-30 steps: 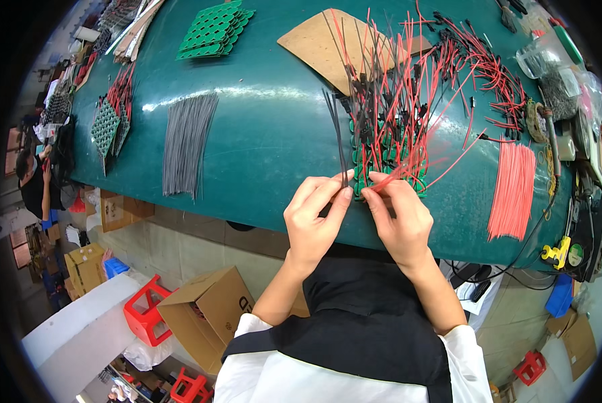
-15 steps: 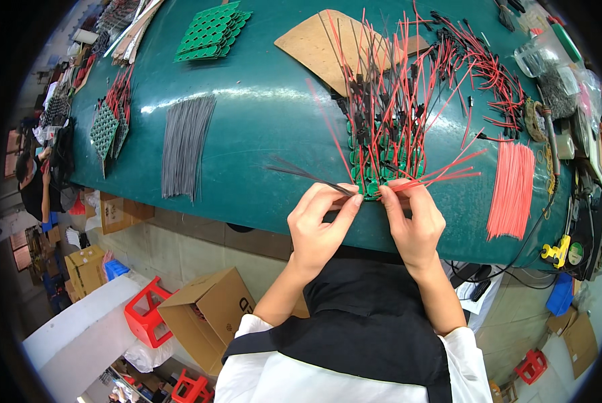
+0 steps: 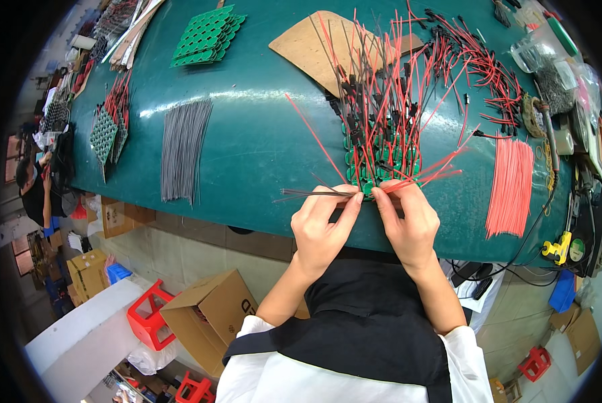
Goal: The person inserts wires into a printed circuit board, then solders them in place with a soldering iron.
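My left hand (image 3: 320,225) pinches several thin black wires (image 3: 306,193), whose free ends stick out to the left. Between the thumb and fingers of my right hand (image 3: 408,221) are several red wires (image 3: 442,172), fanned out toward the upper right. The fingertips of both hands almost meet at the near edge of a panel of green circuit boards (image 3: 350,156). Many red and black leads with black connectors (image 3: 381,101) stand up from that panel. What exactly the fingertips touch on the boards is hidden.
On the green table lie a bundle of grey wires (image 3: 185,151), a bundle of red wires (image 3: 510,188), a stack of green boards (image 3: 208,37), a brown board (image 3: 308,47) and loose connector leads (image 3: 489,67). A yellow tool (image 3: 557,248) sits at the right edge. Another person (image 3: 36,181) is far left.
The black wires in my left hand have swung lower, closer to level. My right hand has shifted slightly left, and a loose red wire left of the panel leans further left.
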Available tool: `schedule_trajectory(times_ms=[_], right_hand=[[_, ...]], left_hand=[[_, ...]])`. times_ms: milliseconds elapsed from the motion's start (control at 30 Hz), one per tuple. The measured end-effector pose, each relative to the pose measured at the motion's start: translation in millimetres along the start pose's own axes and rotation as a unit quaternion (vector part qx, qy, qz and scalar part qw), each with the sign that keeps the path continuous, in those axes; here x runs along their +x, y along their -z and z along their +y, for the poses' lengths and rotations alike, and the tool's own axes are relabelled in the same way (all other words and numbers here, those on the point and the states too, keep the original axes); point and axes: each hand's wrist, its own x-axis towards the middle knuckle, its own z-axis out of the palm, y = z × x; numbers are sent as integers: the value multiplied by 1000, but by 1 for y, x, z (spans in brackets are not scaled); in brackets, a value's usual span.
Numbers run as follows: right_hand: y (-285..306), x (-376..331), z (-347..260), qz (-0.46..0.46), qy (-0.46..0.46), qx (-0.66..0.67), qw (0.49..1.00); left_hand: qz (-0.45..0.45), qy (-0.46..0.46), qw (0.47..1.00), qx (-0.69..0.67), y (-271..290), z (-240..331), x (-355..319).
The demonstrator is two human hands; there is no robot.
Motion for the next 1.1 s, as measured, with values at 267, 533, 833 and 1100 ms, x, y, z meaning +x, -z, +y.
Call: schedule_trajectory(times_ms=[267,533,833,1100], right_hand=[[1,1,-1,1,59,-54,997],[6,0,0,16,7,25,1000],[2,-1,1,2,-13,35,999],[3,0,0,4,-15,37,999]], left_hand=[[-12,-24,999,28,2,1,2],[-3,5,1000,3,1,2,2],[1,-8,1000,11,-1,0,1],[0,-10,1000,17,-1,2,1]])
